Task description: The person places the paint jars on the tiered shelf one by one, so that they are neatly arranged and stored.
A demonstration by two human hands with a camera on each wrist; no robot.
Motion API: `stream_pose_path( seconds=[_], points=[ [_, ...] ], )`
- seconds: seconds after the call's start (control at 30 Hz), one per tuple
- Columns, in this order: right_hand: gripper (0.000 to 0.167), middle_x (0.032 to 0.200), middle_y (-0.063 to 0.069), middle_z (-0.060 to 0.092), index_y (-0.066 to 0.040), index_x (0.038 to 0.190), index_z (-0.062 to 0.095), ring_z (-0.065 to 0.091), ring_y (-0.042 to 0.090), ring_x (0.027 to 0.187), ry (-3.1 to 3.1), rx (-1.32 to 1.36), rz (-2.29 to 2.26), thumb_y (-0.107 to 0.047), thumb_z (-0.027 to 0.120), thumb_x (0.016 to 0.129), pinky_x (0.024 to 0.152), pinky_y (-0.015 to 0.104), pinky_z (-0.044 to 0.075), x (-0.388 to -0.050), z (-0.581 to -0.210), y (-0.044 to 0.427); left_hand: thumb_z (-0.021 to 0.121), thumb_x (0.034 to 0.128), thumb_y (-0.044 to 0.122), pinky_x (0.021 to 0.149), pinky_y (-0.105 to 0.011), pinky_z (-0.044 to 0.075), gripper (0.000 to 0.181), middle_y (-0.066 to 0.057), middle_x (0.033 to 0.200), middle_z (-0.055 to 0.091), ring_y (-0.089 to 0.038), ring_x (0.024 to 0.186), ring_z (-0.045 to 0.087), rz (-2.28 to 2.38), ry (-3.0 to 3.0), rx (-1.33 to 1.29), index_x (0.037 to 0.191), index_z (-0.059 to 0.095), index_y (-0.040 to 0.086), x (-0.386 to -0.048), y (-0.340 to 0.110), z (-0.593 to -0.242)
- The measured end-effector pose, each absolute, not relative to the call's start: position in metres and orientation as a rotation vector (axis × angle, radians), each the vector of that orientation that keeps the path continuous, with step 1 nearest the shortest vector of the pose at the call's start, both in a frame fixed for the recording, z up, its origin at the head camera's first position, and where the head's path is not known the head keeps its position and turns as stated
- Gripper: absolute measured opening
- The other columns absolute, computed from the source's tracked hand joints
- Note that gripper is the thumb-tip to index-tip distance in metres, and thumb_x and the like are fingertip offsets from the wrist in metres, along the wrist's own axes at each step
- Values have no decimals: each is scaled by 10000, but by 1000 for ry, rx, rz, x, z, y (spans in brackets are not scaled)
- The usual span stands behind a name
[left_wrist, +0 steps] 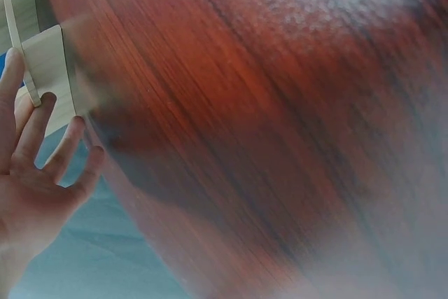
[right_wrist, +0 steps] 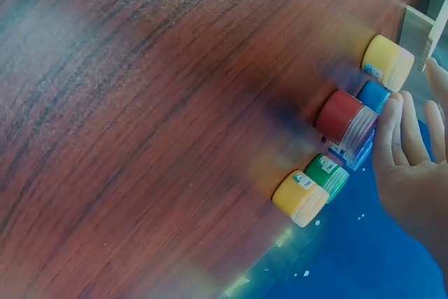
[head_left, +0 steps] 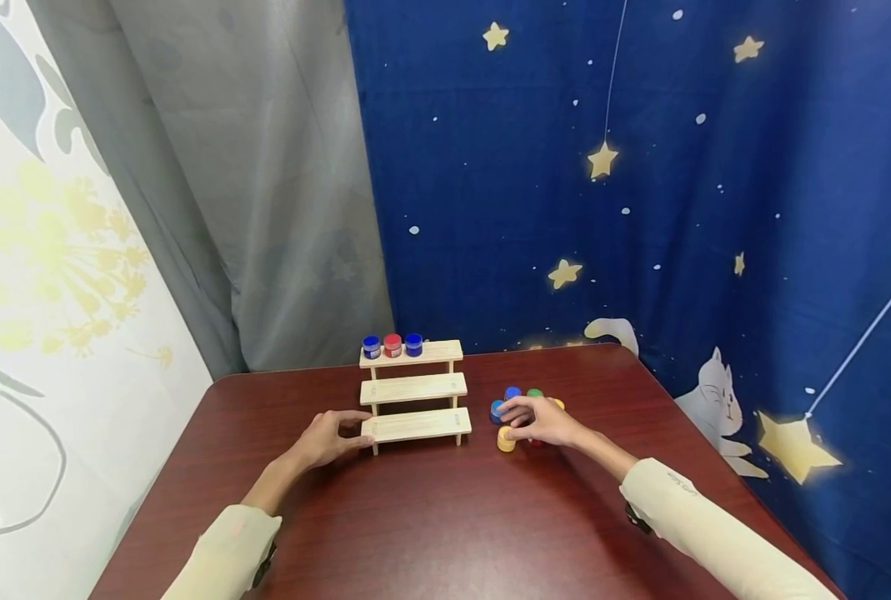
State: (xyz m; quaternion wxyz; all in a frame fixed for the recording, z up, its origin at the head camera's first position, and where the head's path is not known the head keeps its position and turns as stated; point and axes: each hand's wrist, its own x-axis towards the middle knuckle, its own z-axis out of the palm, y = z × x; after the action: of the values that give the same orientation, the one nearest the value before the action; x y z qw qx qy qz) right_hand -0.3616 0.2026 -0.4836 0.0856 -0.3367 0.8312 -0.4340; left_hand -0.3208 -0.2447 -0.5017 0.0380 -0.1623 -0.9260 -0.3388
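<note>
Far out left of left hand (head_left: 332, 437): white floral curtain (head_left: 25, 317). Well beyond left hand: grey curtain (head_left: 280, 250). Just behind left wrist: cream left sleeve (head_left: 223, 546).

Left hand itself: holding left end of lowest shelf, thumb at front edge, fingers at back edge. From left wrist view, fingers spread, some tips up against the wood. Directly right of left hand: pale wooden rack (head_left: 413, 387), three tiers, upright on dark red table (head_left: 415, 517). Beyond left hand, on top tier, in a row left to right: first blue jar (head_left: 371, 347), red jar (head_left: 392, 346), second blue jar (head_left: 413, 345).

Between rack and right hand (head_left: 541, 421), right at the thumb: yellow jar (head_left: 506, 440). Right hand: fairly wide, fingers parted over the loose jars; firm contact with yellow jar, can't tell. By right fingertips: near blue jar (head_left: 496, 412); a bit past them, far blue jar (head_left: 513, 392). Beyond right knuckles: green jar (head_left: 535, 392). Under right palm, mostly covered in head view: loose red jar (right_wrist: 341, 115). Past back of right hand, beside green jar: second yellow jar (head_left: 560, 404).

Behind right wrist: cream right sleeve (head_left: 715, 525). Farther right of right hand: blue starry curtain (head_left: 678, 275), pale cat print (head_left: 711, 400) low down.
</note>
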Motion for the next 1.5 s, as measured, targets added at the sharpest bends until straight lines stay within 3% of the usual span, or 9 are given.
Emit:
stream_pose_path(
  seconds=[0.2, 0.5, 0.63, 0.77, 1.1, 1.5],
  points=[
    [443, 1175, 310, 705, 131, 1260, 639, 732, 384, 1007, 2506, -1012, -1254, -28, 817, 886, 884, 433, 596, -363, -487, 201, 853, 884, 311, 970, -521, 536, 468, -127, 1181, 747, -319, 1129, 693, -1036, -2839, -494, 1283, 734, 98, -321, -245, -502],
    [465, 1137, 181, 758, 64, 1235, 688, 739, 303, 1022, 2575, -954, -1162, -84, 875, 836, 891, 420, 592, -359, -489, 200, 852, 885, 329, 974, -510, 539, 460, -116, 1195, 744, -301, 1135, 695, -1040, -2848, -500, 1271, 742, 105, -321, -245, -502],
    [457, 1125, 187, 758, 75, 1224, 688, 739, 321, 1016, 2568, -939, -1190, -43, 875, 823, 892, 458, 590, -356, -489, 199, 853, 881, 339, 980, -510, 535, 464, -113, 1199, 744, -296, 1144, 692, -1030, -2852, -494, 1271, 743, 113, -322, -245, -502],
    [457, 1118, 174, 759, 77, 1219, 688, 741, 310, 1015, 2525, -919, -1203, -20, 876, 814, 879, 412, 599, -351, -494, 197, 852, 881, 344, 981, -507, 535, 462, -107, 1195, 746, -286, 1143, 692, -1026, -2859, -486, 1271, 744, 121, -322, -244, -502],
    [410, 1138, 89, 770, -12, 1241, 722, 747, 242, 1036, 2511, -922, -1157, -81, 857, 860, 908, 419, 589, -341, -505, 193, 852, 883, 334, 983, -513, 534, 454, -117, 1200, 744, -298, 1149, 690, -1016, -2851, -492, 1269, 746, 119, -322, -244, -501],
    [375, 1120, 98, 776, -19, 1246, 728, 743, 250, 1051, 2522, -955, -1189, -99, 828, 895, 917, 454, 583, -338, -509, 193, 850, 886, 326, 977, -515, 536, 448, -116, 1198, 744, -299, 1141, 691, -1027, -2847, -491, 1269, 745, 120, -321, -244, -502]
  ],
)
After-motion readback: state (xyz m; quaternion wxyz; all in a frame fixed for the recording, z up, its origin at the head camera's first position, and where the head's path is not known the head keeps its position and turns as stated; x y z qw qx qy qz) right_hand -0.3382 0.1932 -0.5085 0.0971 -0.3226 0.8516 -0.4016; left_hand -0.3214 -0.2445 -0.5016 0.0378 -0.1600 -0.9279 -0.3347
